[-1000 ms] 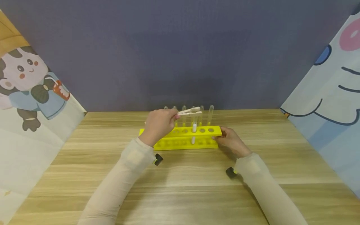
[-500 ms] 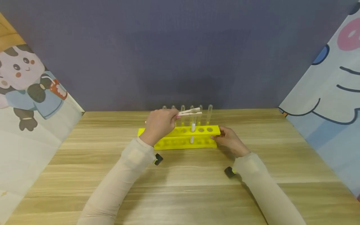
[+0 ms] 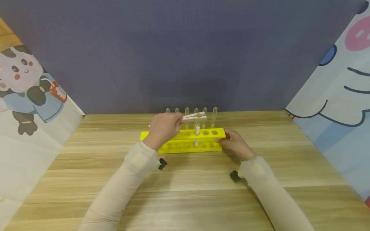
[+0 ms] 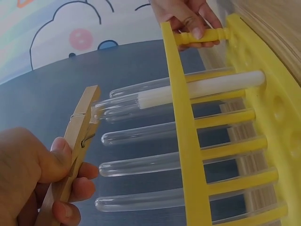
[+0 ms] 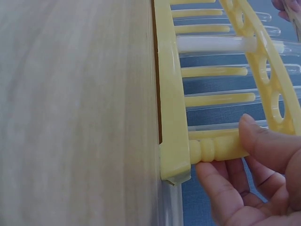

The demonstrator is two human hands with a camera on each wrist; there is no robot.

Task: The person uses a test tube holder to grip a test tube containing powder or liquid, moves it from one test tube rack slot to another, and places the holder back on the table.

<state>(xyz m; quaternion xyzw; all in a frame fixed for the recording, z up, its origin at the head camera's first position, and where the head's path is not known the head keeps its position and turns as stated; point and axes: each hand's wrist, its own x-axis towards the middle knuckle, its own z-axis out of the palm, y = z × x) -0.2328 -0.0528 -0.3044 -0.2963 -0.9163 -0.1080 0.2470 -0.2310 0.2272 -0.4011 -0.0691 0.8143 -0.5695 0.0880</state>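
My left hand [image 3: 165, 129] grips a wooden test tube clamp [image 3: 194, 116]. In the left wrist view, the clamp's end is at the upper end of a glass test tube [image 4: 127, 100] with white contents; whether it squeezes the glass is hard to tell. That tube stands in a front hole of a yellow test tube rack [image 3: 185, 149]. My right hand [image 3: 237, 145] holds the rack's right end. In the right wrist view, its thumb and fingers pinch the ridged end post [image 5: 218, 148].
Several clear test tubes [image 4: 141, 165] sit upside down on yellow pegs along the rack's back. Behind the wooden table [image 3: 188, 192] rises a dark blue-grey panel [image 3: 185, 57]. Cartoon-printed panels [image 3: 344, 112] flank both sides.
The clamp has come slightly lower relative to the tube and rack. The whole view has shifted a little; the right hand keeps its hold on the rack's end.
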